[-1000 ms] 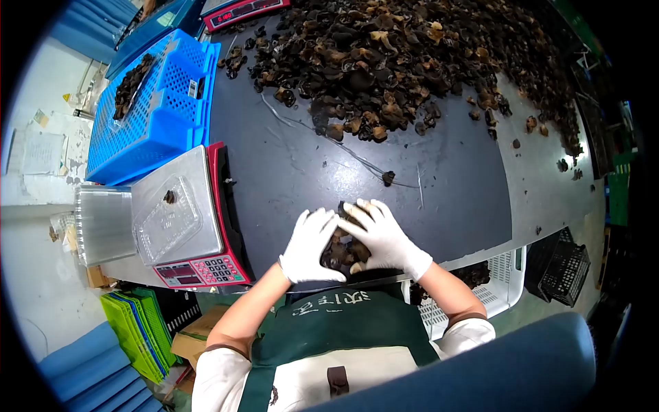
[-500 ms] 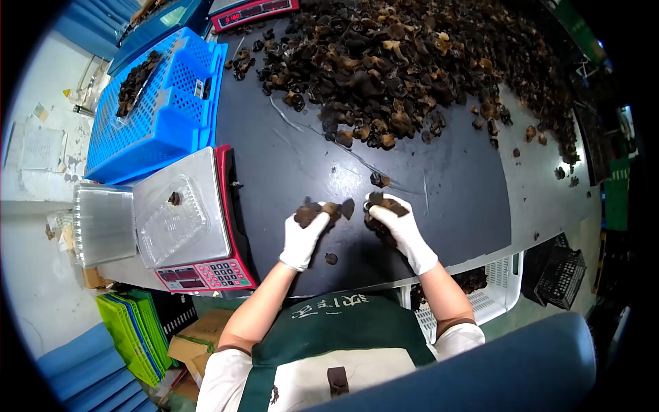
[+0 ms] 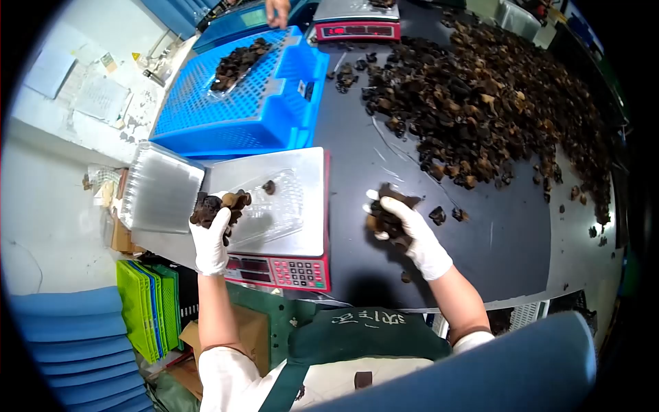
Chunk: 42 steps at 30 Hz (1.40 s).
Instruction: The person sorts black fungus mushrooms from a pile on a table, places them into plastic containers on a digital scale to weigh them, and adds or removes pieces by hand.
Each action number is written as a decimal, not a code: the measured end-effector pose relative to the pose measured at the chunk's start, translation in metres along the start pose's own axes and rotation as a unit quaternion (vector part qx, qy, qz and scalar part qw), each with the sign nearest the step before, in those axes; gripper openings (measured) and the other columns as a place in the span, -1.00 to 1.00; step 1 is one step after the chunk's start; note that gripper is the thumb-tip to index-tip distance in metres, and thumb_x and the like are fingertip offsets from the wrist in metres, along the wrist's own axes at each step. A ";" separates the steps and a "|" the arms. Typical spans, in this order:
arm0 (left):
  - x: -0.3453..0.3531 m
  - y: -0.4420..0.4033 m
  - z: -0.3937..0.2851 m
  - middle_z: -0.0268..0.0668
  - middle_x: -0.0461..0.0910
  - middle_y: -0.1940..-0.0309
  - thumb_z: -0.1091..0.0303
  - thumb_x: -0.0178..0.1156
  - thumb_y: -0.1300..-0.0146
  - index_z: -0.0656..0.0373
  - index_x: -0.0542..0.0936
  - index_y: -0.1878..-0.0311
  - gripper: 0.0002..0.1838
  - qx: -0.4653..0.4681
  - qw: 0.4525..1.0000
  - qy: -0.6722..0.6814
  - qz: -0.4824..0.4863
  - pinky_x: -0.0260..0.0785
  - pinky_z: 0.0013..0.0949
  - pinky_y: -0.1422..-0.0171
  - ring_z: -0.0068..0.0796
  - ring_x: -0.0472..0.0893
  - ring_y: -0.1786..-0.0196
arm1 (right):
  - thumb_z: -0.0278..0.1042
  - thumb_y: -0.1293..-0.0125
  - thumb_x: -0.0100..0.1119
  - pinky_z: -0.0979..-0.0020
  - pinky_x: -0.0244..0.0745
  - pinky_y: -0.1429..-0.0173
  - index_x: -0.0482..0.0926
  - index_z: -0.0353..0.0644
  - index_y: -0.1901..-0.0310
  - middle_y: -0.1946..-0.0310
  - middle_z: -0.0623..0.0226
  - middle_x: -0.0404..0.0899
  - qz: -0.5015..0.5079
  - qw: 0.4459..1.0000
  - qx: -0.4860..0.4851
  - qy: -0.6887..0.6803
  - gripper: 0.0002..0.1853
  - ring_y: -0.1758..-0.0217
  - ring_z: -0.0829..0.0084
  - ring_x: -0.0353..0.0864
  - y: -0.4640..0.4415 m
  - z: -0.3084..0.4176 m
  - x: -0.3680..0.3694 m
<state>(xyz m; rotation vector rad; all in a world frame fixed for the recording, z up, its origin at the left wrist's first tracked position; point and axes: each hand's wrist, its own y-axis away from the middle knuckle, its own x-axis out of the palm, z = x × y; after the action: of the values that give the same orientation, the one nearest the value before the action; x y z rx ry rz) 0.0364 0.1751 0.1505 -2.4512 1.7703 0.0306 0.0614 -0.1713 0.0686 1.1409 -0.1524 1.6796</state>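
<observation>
In a white glove, my left hand (image 3: 210, 248) is closed around a clump of dark wood ear mushrooms (image 3: 207, 210), held over the left part of the red-edged scale (image 3: 312, 206). Beneath and beside that hand, a clear plastic tray (image 3: 280, 218) lies on the scale's plate with one small mushroom piece (image 3: 268, 187) in it. My right hand (image 3: 424, 246), also gloved, grips another bunch of wood ear mushrooms (image 3: 390, 221) above the dark tabletop. Two loose pieces (image 3: 438, 215) lie just right of it.
A large heap of wood ear mushrooms (image 3: 480, 103) spreads over the far right. An upturned blue crate (image 3: 233, 137) bears a filled tray (image 3: 237, 65); another person's hand (image 3: 277, 12) is beside it. Clear trays are stacked (image 3: 165, 189) left of the scale. A second scale (image 3: 357, 31) stands behind.
My left hand has moved left with its mushrooms, from the dark tabletop to over the scale. My right hand keeps its bunch above the table. The view has turned left.
</observation>
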 end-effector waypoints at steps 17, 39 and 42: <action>-0.080 -0.024 0.059 0.04 0.26 -0.41 0.01 0.57 0.27 0.18 0.26 -0.48 0.17 0.178 0.878 -0.404 0.186 0.17 0.02 -0.49 0.10 0.31 -0.41 | 0.13 0.08 0.44 -0.10 0.16 -0.45 0.29 -0.05 -0.43 -0.37 -0.01 0.31 0.102 0.517 -0.366 0.767 0.00 -0.39 -0.16 0.25 -0.099 -0.073 0.151; 0.191 0.142 0.105 -0.06 0.50 -0.14 0.33 0.39 -0.11 0.11 0.56 -0.21 -0.46 0.277 0.797 -0.232 0.485 0.44 -0.16 -0.17 -0.03 0.53 -0.05 | -0.56 -0.14 0.29 0.17 0.38 -0.20 0.65 -0.11 0.08 0.15 0.27 0.56 -0.375 0.493 -0.398 0.677 -0.72 -0.02 0.17 0.52 0.116 -0.030 -0.168; 0.216 0.154 0.135 -0.14 0.55 0.03 0.39 0.35 -0.12 0.10 0.61 -0.07 -0.60 0.358 0.752 -0.274 0.481 0.48 -0.21 0.06 -0.15 0.56 0.11 | -0.47 -0.14 0.30 0.12 0.33 -0.27 0.63 -0.05 0.00 0.01 0.31 0.59 -0.367 0.424 -0.426 0.710 -0.66 -0.14 0.15 0.47 0.108 -0.011 -0.174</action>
<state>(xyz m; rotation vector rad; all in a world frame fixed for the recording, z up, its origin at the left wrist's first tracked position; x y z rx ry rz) -0.0341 -0.0623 -0.0147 -0.7389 1.9830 0.1178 -0.0319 -0.3300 -0.0208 -1.0934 0.4891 0.9169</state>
